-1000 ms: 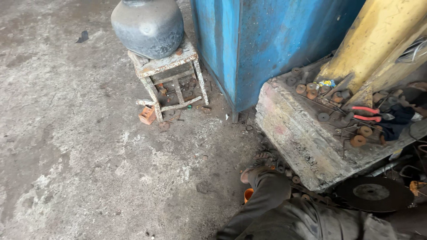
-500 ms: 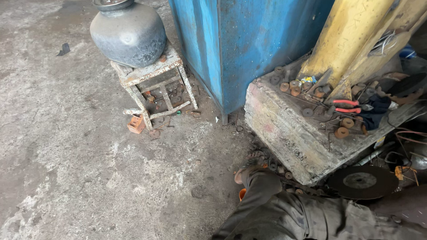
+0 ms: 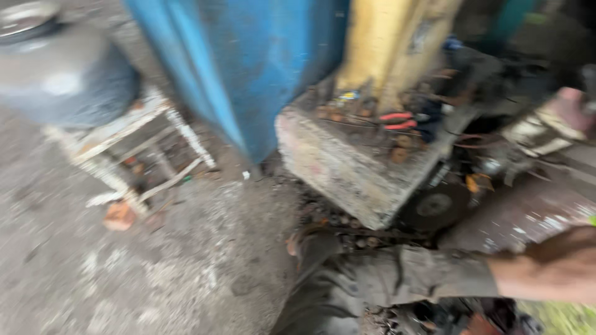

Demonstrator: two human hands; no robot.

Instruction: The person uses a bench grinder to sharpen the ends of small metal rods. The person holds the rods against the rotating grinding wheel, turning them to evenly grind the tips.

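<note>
Blur smears the whole view, so small detail is lost. Nearest, below the block [image 3: 354, 161], a trousered leg [image 3: 372, 279] stretches across the floor [image 3: 124, 279], and a bare forearm [image 3: 546, 273] enters from the right edge; its hand is out of frame, so the left hand cannot be seen at all. Just right of the block's lower corner a dark disc [image 3: 434, 205] lies among scrap.

On the block, at its far right end, red-handled pliers [image 3: 397, 121] lie flat among rusty rings, with nothing touching them. Well right of the block, what seems to be the right hand [image 3: 571, 105] shows as a pinkish shape just above a pale striped piece [image 3: 540, 130]; whether the hands grip it or only hover, I cannot tell. As a judgement, nothing has been lifted off the block so far.

Left of the block stands a white stool [image 3: 130, 149] with a brick bit [image 3: 118, 214] at its foot and a grey pot [image 3: 56, 74] on top. Behind the block rise a blue panel [image 3: 248, 62] and a yellow post [image 3: 379, 43].
</note>
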